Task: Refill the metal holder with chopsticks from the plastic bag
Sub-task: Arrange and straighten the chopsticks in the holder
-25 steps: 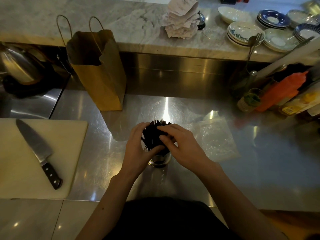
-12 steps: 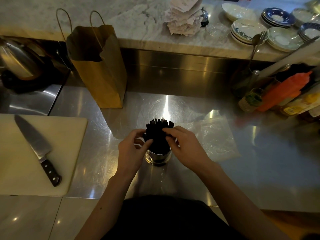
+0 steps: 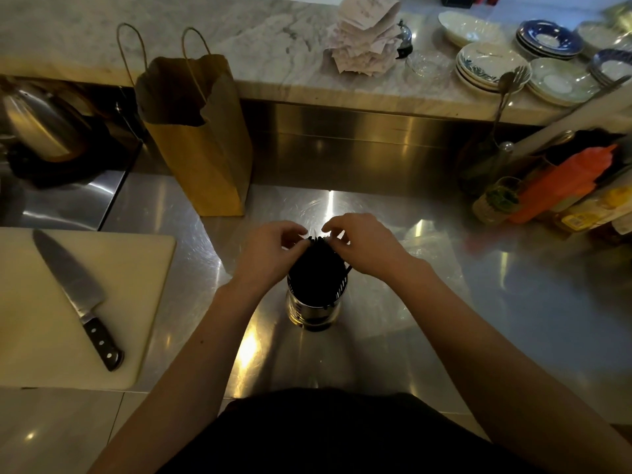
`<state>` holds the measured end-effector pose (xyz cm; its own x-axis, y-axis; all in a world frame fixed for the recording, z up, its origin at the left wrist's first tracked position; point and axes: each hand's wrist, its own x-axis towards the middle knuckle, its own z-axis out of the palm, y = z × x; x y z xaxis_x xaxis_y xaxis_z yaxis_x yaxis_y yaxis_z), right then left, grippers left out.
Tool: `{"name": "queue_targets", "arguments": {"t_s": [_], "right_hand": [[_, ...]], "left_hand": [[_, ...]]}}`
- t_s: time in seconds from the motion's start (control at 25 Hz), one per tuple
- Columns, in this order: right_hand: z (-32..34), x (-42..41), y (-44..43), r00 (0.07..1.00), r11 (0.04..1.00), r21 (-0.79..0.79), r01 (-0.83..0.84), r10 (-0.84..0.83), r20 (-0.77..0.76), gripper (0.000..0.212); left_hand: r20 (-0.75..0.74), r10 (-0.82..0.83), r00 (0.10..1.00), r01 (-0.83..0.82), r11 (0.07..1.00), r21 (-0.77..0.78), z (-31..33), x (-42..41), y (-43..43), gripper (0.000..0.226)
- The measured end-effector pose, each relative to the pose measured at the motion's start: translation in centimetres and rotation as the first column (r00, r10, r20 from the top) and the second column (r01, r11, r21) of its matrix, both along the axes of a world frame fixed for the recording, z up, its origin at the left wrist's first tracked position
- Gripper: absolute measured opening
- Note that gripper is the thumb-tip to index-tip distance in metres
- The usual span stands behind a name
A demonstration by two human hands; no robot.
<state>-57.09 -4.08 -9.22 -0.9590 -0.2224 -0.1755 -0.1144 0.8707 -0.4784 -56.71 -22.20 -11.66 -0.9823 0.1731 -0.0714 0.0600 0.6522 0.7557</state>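
At the near middle of the steel counter (image 3: 513, 285), the metal holder (image 3: 313, 307) stands upright, its slotted wall shining. It is packed with black chopsticks (image 3: 318, 268), which stand on end and rise above the rim as one tight bundle. The person's left hand (image 3: 270, 248) curls its fingers and thumb against the left side of the bundle's top. The right hand (image 3: 362, 244) does the same from the right, fingertips pinching the uppermost ends. The two hands almost meet over the bundle.

Just right of the holder, partly behind the right wrist, a clear plastic bag (image 3: 441, 251) lies flat on the steel; what it holds cannot be made out.

Farther left, a brown paper bag (image 3: 198, 148) with twine handles stands open against the back wall, its inside in shadow. On the near left lies a pale cutting board (image 3: 41, 319) with a large knife (image 3: 73, 289) on it, blade pointing away. A steel kettle (image 3: 37, 124) sits at the far left.

On the right, an orange squeeze bottle (image 3: 561, 183) leans beside a small jar (image 3: 496, 205) of something green. On the marble ledge (image 3: 102, 39) beyond are a stack of paper slips (image 3: 366, 39) and several piles of plates (image 3: 489, 65).
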Motion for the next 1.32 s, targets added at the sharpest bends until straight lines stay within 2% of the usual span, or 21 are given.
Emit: {"name": "queue_targets", "arguments": {"t_s": [0.16,0.4,0.52,0.64,0.8,0.96,1.08,1.16,1.32], "right_hand": [[-0.4,-0.6,-0.2,0.999,0.999,0.033,-0.008,0.006,0.041,0.019],[-0.9,0.2,-0.2,0.998,0.998,0.052,0.028,-0.024,-0.06,0.017],[-1.2,0.7,-0.3,0.997,1.0,0.028,0.013,-0.01,-0.073,0.017],[-0.9,1.0,0.1,0.996,0.997,0.071,-0.032,0.038,-0.084,0.017],[-0.6,1.6,0.4,0.988,0.984,0.16,-0.073,0.093,-0.123,0.019],[-0.5,2.0,0.6,0.989,0.995,0.079,-0.055,0.065,-0.13,0.019],[-0.4,2.2,0.7,0.982,0.998,0.049,-0.046,0.054,-0.179,0.016],[-0.6,2.3,0.7,0.973,0.997,0.062,-0.051,0.064,-0.223,0.015],[-0.3,2.5,0.9,0.965,0.997,0.048,-0.053,0.063,-0.256,0.02]], "left_hand": [[-0.053,-0.044,0.998,0.042,0.998,-0.05,-0.2,-0.5,0.1,0.014],[-0.162,-0.051,0.985,0.035,0.994,-0.102,-0.4,0.3,0.4,0.014],[-0.144,-0.082,0.986,0.064,0.99,-0.123,-0.2,0.2,0.6,0.018],[-0.156,-0.135,0.979,0.117,0.986,-0.117,-0.2,0.5,0.3,0.018],[-0.13,-0.106,0.986,0.099,0.993,-0.061,-0.4,1.0,-0.3,0.012],[-0.138,-0.067,0.988,0.067,0.998,-0.007,-0.2,1.1,-0.4,0.009],[-0.216,-0.029,0.976,0.034,0.999,0.02,0.1,1.3,-0.6,0.009],[-0.252,-0.037,0.967,0.04,0.999,0.008,0.2,1.4,-0.6,0.009],[-0.221,-0.089,0.971,0.075,0.995,-0.07,0.1,1.3,-0.4,0.011]]}}
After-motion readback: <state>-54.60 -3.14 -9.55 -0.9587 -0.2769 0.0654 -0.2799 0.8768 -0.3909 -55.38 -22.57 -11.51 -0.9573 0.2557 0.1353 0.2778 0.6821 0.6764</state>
